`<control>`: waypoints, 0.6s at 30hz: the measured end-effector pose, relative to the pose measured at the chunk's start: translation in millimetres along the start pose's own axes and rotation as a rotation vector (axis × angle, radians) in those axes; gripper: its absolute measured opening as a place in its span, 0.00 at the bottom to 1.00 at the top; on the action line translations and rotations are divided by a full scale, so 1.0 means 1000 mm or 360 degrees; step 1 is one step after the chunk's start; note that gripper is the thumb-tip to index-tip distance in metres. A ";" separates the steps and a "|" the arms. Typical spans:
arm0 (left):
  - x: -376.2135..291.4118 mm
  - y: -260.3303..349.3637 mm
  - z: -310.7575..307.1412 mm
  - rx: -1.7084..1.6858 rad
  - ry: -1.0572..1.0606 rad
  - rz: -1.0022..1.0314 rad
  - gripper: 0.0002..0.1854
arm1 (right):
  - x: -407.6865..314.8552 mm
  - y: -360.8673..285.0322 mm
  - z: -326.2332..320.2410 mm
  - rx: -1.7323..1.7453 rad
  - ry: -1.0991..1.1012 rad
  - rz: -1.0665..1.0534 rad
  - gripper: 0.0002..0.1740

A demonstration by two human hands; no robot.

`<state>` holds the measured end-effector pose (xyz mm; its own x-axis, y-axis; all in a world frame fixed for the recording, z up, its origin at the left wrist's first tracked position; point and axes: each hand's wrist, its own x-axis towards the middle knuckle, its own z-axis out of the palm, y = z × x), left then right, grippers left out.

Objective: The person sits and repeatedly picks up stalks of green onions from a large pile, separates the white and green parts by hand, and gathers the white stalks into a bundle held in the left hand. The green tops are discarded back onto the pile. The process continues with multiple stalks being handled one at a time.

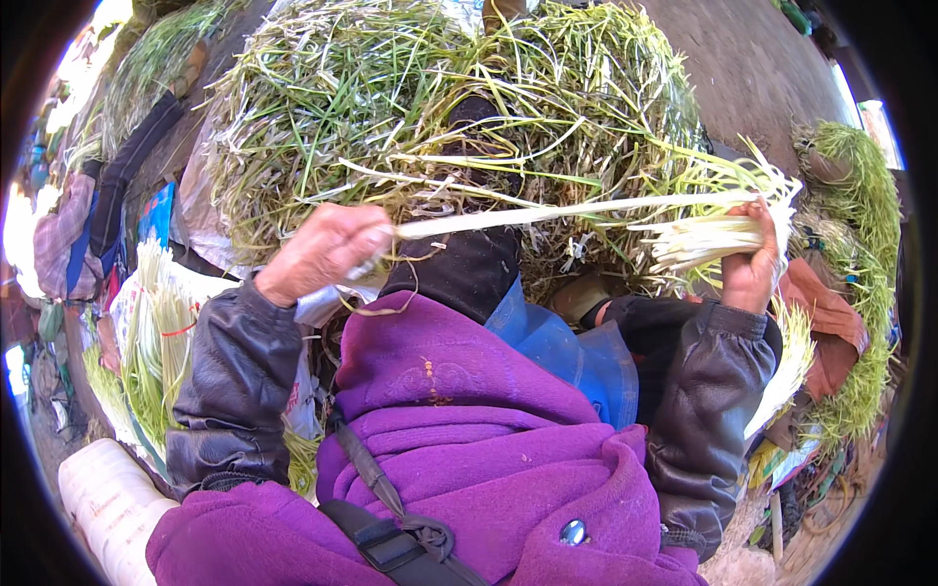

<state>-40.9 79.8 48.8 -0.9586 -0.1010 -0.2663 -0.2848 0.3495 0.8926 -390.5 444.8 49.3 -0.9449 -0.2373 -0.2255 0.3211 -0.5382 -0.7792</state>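
Note:
My left hand (328,249), partly blurred, grips one end of a long pale stalk (542,212), with thin peelings hanging beside it. The stalk stretches across to my right hand (752,256), which is closed around a bunch of whitish leafy stalks (692,242), likely garlic chives or a similar vegetable. Thin green-yellow leaves trail around that bunch. Beneath both hands lies a large heap of loose green and dry leaves (410,110), over and around my dark-clad leg.
Upright stalk bundles (157,329), one with a red band, stand at left near a white container (113,505). Another pale bundle (788,359) lies beside my right arm. More leaf heaps (865,220) line the right. A person in a plaid garment (69,234) sits at upper left.

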 end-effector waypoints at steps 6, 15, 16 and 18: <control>-0.029 -0.092 -0.049 0.0900 0.0589 -0.0202 0.14 | 0.008 -0.009 -0.009 -0.0070 -0.0156 0.0084 0.16; 0.008 -0.047 -0.048 0.1184 0.0683 -0.0105 0.29 | -0.016 -0.011 0.007 0.0230 -0.0517 0.0163 0.19; 0.029 -0.029 -0.040 0.1098 0.0688 0.0197 0.26 | -0.021 -0.008 0.011 0.0116 -0.0405 0.0132 0.19; 0.070 0.008 -0.015 0.0786 0.0479 0.0553 0.20 | -0.030 -0.003 0.020 0.0320 -0.0519 0.0315 0.19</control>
<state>-110.5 61.6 42.8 -0.9736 -0.1362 0.1832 0.0063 0.7863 0.6179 -362.0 436.9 69.9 -0.8047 -0.5775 -0.1375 0.5306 -0.5958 -0.6029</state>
